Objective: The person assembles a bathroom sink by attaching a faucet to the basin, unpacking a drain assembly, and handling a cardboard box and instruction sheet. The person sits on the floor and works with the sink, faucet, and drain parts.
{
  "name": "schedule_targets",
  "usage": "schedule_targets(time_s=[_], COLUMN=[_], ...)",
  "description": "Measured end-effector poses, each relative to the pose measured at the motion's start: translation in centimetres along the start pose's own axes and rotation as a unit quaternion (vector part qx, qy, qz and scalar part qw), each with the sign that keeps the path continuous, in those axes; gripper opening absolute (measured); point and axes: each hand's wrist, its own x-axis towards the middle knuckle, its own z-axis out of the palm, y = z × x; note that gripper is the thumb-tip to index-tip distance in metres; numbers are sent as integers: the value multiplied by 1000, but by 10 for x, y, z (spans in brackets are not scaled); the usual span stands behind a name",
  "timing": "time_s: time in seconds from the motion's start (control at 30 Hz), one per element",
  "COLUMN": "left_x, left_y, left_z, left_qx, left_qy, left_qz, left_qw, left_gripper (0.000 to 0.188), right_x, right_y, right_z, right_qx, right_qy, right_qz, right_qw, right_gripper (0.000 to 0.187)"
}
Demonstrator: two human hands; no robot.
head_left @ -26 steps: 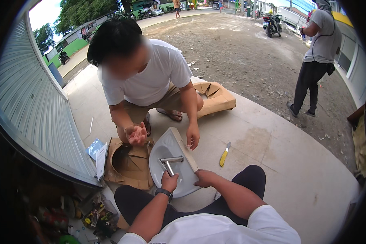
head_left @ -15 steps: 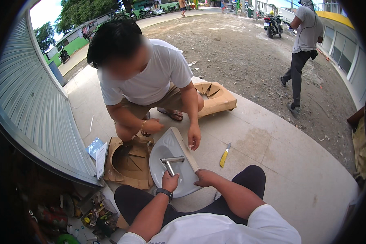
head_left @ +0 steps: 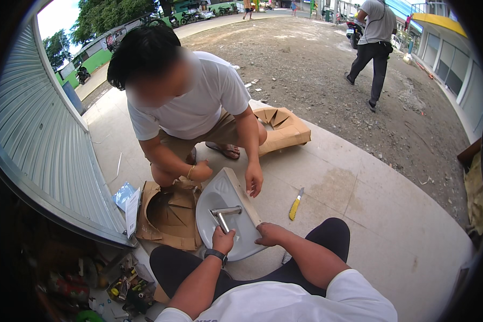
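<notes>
A white wash basin (head_left: 206,200) stands tilted on the floor between my knees, its flat back edge toward the right. A chrome faucet (head_left: 231,210) lies across the bowl. My left hand (head_left: 223,240), with a dark watch on its wrist, is closed around the faucet's near end. My right hand (head_left: 272,234) grips the near corner of the basin's back edge. Facing me, a squatting person has one hand (head_left: 200,170) by the basin's far end and the other hand (head_left: 254,180) hanging beside its back edge, apart from it.
A yellow-handled knife (head_left: 294,207) lies on the tiles to the right. Cut cardboard packaging (head_left: 169,239) sits left of the basin, and another cardboard piece (head_left: 290,138) lies behind the squatting person. Tools and parts (head_left: 129,284) clutter the lower left beside a metal shutter (head_left: 43,123).
The squatting person leans slightly left. In the background, a walking person has gone farther away. My hands keep their hold on the faucet and basin.
</notes>
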Motion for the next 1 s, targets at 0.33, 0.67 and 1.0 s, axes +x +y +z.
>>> schedule_targets(time_s=[0.33, 0.67, 1.0], left_x=[-1, -4, -7], left_y=[5, 19, 18], left_z=[-3, -4, -3], left_qx=[6, 15, 48], left_qy=[-16, -18, 19], left_qz=[-33, -82, 8], left_qw=[999, 996, 999], left_gripper=[33, 42, 32], right_x=[-2, -3, -6], right_y=[-3, -5, -4], right_z=[-3, -7, 1], right_qx=[-12, 5, 12], right_qy=[-5, 9, 21], right_qz=[5, -10, -2], right_qw=[1000, 1000, 1000], right_gripper=[53, 54, 57])
